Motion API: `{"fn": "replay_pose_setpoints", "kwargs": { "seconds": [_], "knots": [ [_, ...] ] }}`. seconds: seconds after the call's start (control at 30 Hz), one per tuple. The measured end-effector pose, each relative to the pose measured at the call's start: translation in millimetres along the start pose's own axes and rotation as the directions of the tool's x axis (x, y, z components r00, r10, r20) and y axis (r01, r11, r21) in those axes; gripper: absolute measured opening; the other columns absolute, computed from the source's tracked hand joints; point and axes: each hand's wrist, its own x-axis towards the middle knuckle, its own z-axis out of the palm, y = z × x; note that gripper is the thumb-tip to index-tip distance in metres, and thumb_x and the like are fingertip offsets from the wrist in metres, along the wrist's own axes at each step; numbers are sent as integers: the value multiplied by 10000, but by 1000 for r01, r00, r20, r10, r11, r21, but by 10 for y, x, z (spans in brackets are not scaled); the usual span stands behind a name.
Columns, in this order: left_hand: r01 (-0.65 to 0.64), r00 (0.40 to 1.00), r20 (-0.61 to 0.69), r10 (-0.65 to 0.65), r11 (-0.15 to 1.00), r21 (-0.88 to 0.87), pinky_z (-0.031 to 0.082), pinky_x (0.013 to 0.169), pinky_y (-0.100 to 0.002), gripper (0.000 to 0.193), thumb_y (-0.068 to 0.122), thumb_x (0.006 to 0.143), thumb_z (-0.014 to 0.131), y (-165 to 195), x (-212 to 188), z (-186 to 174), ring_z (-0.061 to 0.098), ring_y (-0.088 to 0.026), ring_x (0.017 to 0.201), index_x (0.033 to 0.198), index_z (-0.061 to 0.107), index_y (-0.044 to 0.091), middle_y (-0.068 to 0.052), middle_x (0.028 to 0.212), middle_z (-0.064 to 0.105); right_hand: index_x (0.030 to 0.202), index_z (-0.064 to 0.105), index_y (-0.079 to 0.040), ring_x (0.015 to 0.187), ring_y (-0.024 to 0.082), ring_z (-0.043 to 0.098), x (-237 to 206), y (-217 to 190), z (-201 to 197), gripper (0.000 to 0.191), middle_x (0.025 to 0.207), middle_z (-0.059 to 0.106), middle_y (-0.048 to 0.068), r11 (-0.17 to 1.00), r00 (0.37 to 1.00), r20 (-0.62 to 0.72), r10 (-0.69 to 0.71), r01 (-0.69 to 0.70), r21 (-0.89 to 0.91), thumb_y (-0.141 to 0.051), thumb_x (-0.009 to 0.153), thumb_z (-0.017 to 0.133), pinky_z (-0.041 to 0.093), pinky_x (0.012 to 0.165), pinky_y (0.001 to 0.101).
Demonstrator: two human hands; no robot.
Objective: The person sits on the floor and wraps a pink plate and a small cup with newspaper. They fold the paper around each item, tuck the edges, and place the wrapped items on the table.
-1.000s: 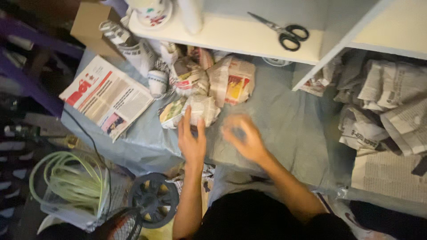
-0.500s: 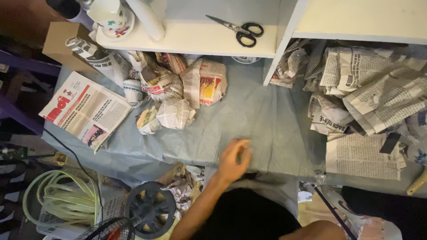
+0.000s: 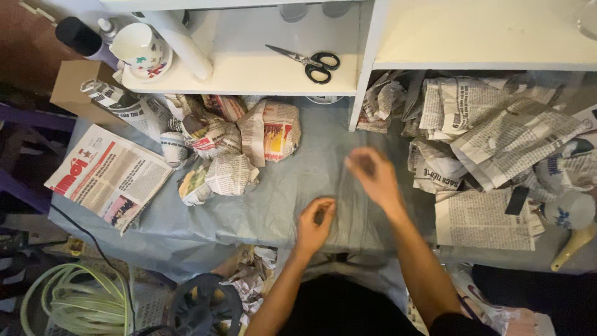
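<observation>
Change: both hands now over the cloth; earlier only one showed.
Left hand (image 3: 315, 224): loosely curled, resting on the grey cloth (image 3: 261, 205), holding nothing.
Right hand (image 3: 373, 177): blurred, grip cannot be told.
Wrapped bundles (image 3: 230, 149): grouped left, under the shelf (image 3: 249, 78).

- Grey-blue cloth (image 3: 261, 211): wrinkled sheet spread flat beneath both hands, bare where they hover.
- Newspaper-wrapped bundles (image 3: 230, 146): several crumpled parcels clustered on the cloth, beyond and left of the left hand (image 3: 315, 219).
</observation>
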Motion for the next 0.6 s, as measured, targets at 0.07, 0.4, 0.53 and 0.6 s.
{"fn": "replay_pose_setpoints", "kwargs": {
  "seconds": [0.07,0.4,0.53,0.6],
  "knots": [
    [25,999,-31,-25,1000,-5,538,761,-258,147,76,969,713,-44,-7,7,674,-101,838,1099,713,5,-58,917,745,1228,645,-59,1218,370,580,326,91,49,401,1403,484,251,951,993,-115,-40,2,-308,-175,872,791,487,1030,423],
    [85,990,-116,-83,996,13,520,669,-229,131,89,985,704,-89,-89,50,671,-70,752,1095,717,19,-25,844,737,1444,551,73,1446,422,491,470,134,-10,435,1549,499,272,943,910,-340,-238,133,-304,38,1011,572,388,1215,433],
    [63,994,-87,-65,998,-26,536,695,-241,146,79,981,698,-64,-76,37,676,-81,777,1114,709,18,-35,881,739,1432,577,87,1333,383,598,21,23,-85,364,1529,526,269,974,893,-396,-216,171,-146,28,1073,554,479,1123,420],
    [45,998,-47,-47,998,-47,546,736,-253,175,79,972,714,-50,-63,28,680,-95,816,1133,709,10,-49,915,740,1397,579,77,1167,321,690,-348,-15,-38,335,1502,545,265,981,901,-409,-144,183,58,12,1071,531,571,1009,375]
  ]
}}
